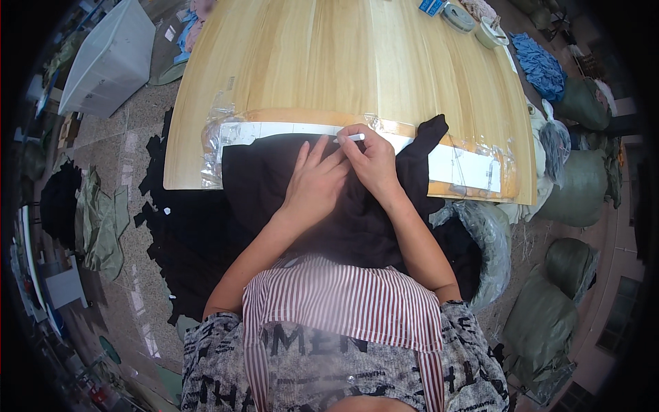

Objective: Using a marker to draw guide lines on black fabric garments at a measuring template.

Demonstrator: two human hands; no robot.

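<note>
Black cloth (274, 165) drapes over the near edge of the wooden table and down toward my lap. Flat on this cloth rests my left hand (317, 177), its fingers stretched out and pointing at the cloth's far edge. Just right of it, my right hand (372, 156) pinches a short white pen (355, 137) between thumb and fingers. The pen's tip is close to my left fingertips, and I cannot tell whether it touches the cloth. Beneath the cloth's far edge lies a long white paper strip (467, 169), taped along the table.
The wooden table (309, 62) stretches away ahead. At its far right corner stand a white cup (490, 33), a round tin (458, 18) and a blue box (431, 7). A white plastic bin (113, 62) stands at left. Stuffed green sacks (575, 189) line the right side.
</note>
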